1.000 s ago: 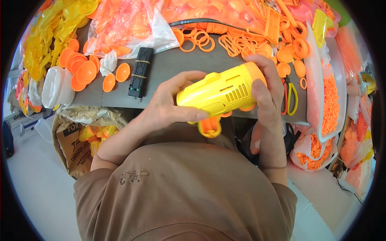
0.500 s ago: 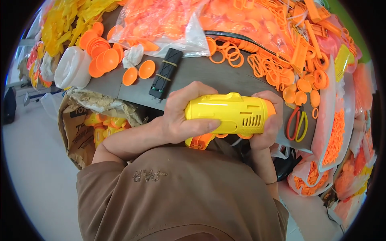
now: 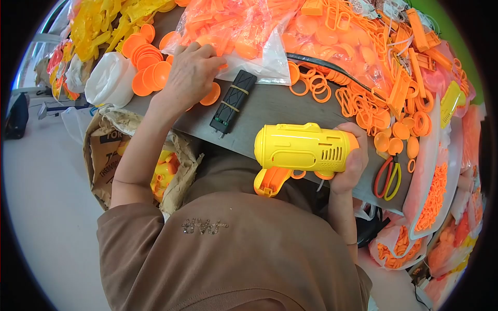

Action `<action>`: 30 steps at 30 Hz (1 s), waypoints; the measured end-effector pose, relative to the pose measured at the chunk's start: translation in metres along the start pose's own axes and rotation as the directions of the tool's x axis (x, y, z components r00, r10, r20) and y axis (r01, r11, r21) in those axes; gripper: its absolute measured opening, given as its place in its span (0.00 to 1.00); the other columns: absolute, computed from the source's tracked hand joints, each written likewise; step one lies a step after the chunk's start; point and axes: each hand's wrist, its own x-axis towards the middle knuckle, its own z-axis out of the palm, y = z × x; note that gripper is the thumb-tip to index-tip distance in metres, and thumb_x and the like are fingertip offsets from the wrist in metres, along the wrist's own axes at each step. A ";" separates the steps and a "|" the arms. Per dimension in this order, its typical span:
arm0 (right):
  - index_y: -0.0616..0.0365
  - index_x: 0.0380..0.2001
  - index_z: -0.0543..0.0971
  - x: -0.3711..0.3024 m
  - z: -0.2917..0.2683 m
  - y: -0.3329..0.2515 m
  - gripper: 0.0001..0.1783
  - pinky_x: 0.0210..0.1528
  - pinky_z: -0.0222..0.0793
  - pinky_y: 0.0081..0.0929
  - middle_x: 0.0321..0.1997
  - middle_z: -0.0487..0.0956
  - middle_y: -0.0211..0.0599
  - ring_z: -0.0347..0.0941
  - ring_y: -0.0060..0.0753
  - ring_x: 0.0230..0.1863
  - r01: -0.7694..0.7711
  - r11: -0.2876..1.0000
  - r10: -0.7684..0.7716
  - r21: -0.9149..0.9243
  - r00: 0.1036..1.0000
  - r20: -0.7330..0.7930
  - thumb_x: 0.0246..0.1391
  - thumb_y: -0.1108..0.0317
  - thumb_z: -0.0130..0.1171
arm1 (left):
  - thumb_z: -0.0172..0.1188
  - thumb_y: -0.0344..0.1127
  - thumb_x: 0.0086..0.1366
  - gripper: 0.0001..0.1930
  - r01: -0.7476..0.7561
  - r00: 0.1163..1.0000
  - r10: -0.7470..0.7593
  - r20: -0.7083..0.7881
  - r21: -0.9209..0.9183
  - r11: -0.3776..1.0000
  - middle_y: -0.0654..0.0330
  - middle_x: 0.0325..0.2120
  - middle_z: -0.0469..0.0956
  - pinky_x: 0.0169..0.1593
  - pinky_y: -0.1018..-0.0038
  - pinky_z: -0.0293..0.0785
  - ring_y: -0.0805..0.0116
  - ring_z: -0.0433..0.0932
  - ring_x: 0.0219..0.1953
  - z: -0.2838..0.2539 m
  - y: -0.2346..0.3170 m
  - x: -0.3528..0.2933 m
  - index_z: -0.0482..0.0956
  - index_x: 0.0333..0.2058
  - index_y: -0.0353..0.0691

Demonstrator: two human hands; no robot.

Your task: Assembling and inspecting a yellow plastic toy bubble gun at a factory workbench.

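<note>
A yellow plastic toy gun [image 3: 298, 147] with an orange handle is held over the table's front edge. My right hand [image 3: 353, 160] is closed round its orange right end. The left hand [image 3: 194, 72] is farther off, above the orange pieces beside the clear plastic bag [image 3: 238, 36]. Its fingers are curled down, and what they grip is hidden beneath; a bit of orange shows by the fingertips. An orange round cap [image 3: 211, 94] lies just below that hand. To its right is a black battery holder [image 3: 233, 102] bound with rubber bands.
A white tub [image 3: 110, 80] and stacked orange caps [image 3: 148, 57] stand left. Orange rings [image 3: 314, 85] and clips pile up right, with red-and-yellow-handled pliers [image 3: 388, 178]. A paper sack [image 3: 106, 155] holds yellow toy parts. A bin of small orange pieces [image 3: 432, 202] is far right.
My left hand has let go of the toy gun and moved up and left to the orange pieces. The right hand still holds the gun. The whole view has shifted slightly.
</note>
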 end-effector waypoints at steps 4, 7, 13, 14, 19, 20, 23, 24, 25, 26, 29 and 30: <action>0.69 0.41 0.68 -0.001 -0.001 0.000 0.30 0.36 0.63 0.22 0.34 0.72 0.44 0.69 0.28 0.34 0.019 1.000 -0.018 -0.014 1.000 0.018 0.55 0.48 0.38 | 0.56 0.26 0.51 0.06 -0.030 0.999 0.031 0.032 -0.010 0.999 0.63 0.27 0.74 0.39 0.69 0.63 0.63 0.71 0.33 0.006 -0.013 0.004 0.80 0.27 0.42; 0.69 0.41 0.68 -0.001 -0.004 0.001 0.30 0.36 0.63 0.22 0.34 0.72 0.43 0.69 0.28 0.34 0.018 0.999 -0.018 -0.030 1.000 0.009 0.54 0.48 0.39 | 0.57 0.24 0.52 0.05 0.063 0.995 -0.081 -0.054 -0.283 0.957 0.61 0.26 0.74 0.35 0.71 0.67 0.68 0.73 0.31 0.000 -0.006 0.005 0.80 0.26 0.40; 0.69 0.41 0.69 0.007 -0.004 -0.009 0.30 0.36 0.61 0.21 0.33 0.72 0.40 0.68 0.26 0.34 0.007 0.998 -0.003 -0.068 0.998 0.066 0.54 0.48 0.40 | 0.54 0.22 0.60 0.04 0.121 0.970 -0.234 0.071 -0.971 0.207 0.54 0.33 0.78 0.35 0.79 0.74 0.73 0.77 0.32 -0.030 0.060 0.002 0.74 0.35 0.30; 0.69 0.41 0.69 0.011 -0.004 -0.014 0.30 0.36 0.61 0.21 0.33 0.72 0.40 0.68 0.26 0.34 0.005 0.997 0.000 -0.078 0.998 0.064 0.54 0.48 0.40 | 0.52 0.22 0.62 0.05 0.055 0.993 -0.116 0.036 -0.985 0.164 0.51 0.36 0.78 0.37 0.80 0.75 0.72 0.77 0.34 -0.027 0.071 0.000 0.72 0.37 0.29; 0.65 0.40 0.70 0.025 -0.011 -0.021 0.22 0.31 0.59 0.20 0.28 0.70 0.34 0.64 0.22 0.28 0.040 0.998 -0.029 -0.039 0.969 0.246 0.51 0.55 0.48 | 0.51 0.22 0.63 0.03 0.123 0.988 -0.068 0.135 -0.980 -0.157 0.44 0.41 0.75 0.43 0.75 0.76 0.67 0.78 0.41 -0.004 0.102 -0.008 0.67 0.34 0.30; 0.64 0.40 0.70 0.025 -0.011 -0.021 0.21 0.31 0.59 0.20 0.28 0.70 0.34 0.64 0.22 0.28 0.008 1.000 -0.001 -0.025 0.966 0.260 0.51 0.56 0.48 | 0.52 0.22 0.62 0.03 0.131 0.986 -0.070 0.150 -0.966 -0.225 0.43 0.41 0.75 0.43 0.75 0.76 0.66 0.78 0.41 0.000 0.104 -0.008 0.68 0.32 0.31; 0.64 0.40 0.70 0.026 -0.012 -0.019 0.21 0.30 0.59 0.20 0.28 0.69 0.34 0.63 0.22 0.28 0.005 1.000 0.000 -0.020 0.969 0.246 0.51 0.57 0.49 | 0.57 0.21 0.57 0.05 0.135 0.971 -0.148 0.187 -0.943 -0.305 0.44 0.34 0.77 0.40 0.75 0.76 0.66 0.79 0.38 0.006 0.112 -0.011 0.69 0.28 0.33; 0.64 0.40 0.70 0.026 -0.013 -0.018 0.21 0.30 0.59 0.21 0.28 0.69 0.34 0.63 0.22 0.28 0.020 1.000 -0.016 -0.011 0.972 0.233 0.51 0.57 0.49 | 0.59 0.20 0.55 0.06 0.124 0.964 -0.186 0.191 -0.939 -0.319 0.45 0.31 0.78 0.38 0.77 0.75 0.67 0.79 0.35 0.009 0.113 -0.012 0.69 0.27 0.33; 0.64 0.40 0.70 0.025 -0.012 -0.018 0.21 0.30 0.59 0.21 0.28 0.69 0.34 0.63 0.22 0.28 0.019 1.000 -0.016 -0.012 0.972 0.232 0.51 0.57 0.49 | 0.59 0.20 0.55 0.06 0.125 0.964 -0.185 0.191 -0.939 -0.320 0.45 0.31 0.78 0.38 0.77 0.75 0.67 0.79 0.35 0.012 0.113 -0.014 0.69 0.27 0.33; 0.64 0.40 0.70 0.025 -0.011 -0.019 0.21 0.30 0.59 0.21 0.28 0.69 0.34 0.63 0.22 0.28 0.031 0.999 -0.025 -0.021 0.975 0.220 0.51 0.57 0.49 | 0.60 0.19 0.54 0.07 0.183 0.938 -0.213 0.272 -0.914 -0.362 0.48 0.29 0.78 0.35 0.78 0.74 0.70 0.78 0.32 0.015 0.111 -0.015 0.70 0.26 0.34; 0.64 0.40 0.70 0.024 -0.010 -0.019 0.21 0.31 0.59 0.21 0.28 0.69 0.34 0.63 0.23 0.28 0.056 0.998 -0.048 -0.036 0.977 0.207 0.51 0.56 0.49 | 0.62 0.19 0.51 0.08 0.264 0.874 -0.288 0.392 -0.879 -0.396 0.54 0.25 0.78 0.31 0.82 0.70 0.75 0.76 0.26 0.015 0.115 -0.013 0.71 0.25 0.35; 0.64 0.40 0.70 0.024 -0.009 -0.019 0.22 0.31 0.59 0.21 0.28 0.69 0.34 0.63 0.23 0.28 0.071 0.997 -0.061 -0.042 0.977 0.206 0.51 0.55 0.49 | 0.63 0.20 0.51 0.08 0.289 0.837 -0.339 0.428 -0.874 -0.390 0.57 0.24 0.78 0.29 0.83 0.68 0.77 0.74 0.24 0.014 0.116 -0.012 0.72 0.24 0.35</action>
